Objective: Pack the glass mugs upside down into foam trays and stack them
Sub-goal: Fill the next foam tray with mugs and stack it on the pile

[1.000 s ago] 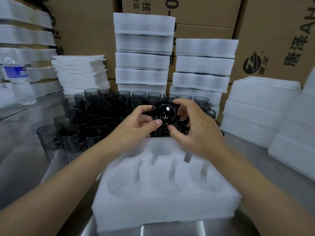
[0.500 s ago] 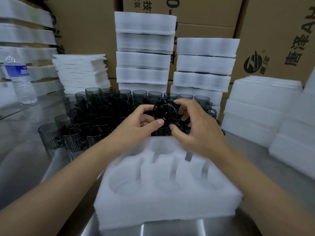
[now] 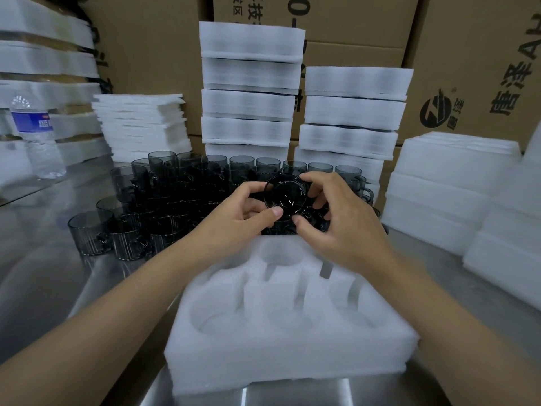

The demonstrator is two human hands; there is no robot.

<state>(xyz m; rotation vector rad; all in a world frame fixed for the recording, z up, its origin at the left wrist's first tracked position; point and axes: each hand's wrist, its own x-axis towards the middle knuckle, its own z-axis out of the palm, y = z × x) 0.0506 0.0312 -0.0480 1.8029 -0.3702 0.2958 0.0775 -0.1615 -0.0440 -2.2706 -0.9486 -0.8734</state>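
Mug, dark glass, is held in the air over the far edge of the tray, just in front of the crowd of loose mugs on the table; the head view shows one round end turned toward the camera, base or mouth I cannot tell; the left hand pinches it with thumb under and fingers over, and the right hand clasps the other side the same way, so both hands are grasping the one mug; the tray's pockets look unfilled, each a round well with a narrow slot, the nearest being the far well right below the hands; the step seems to be turning the mug over before seating it; done well, the mouth goes down, the handle lines up with the slot, and the mug drops straight in without scraping foam; glass is slick, so keep both hands on it until it sits; packed stacks stand behind, a bottle at far left.
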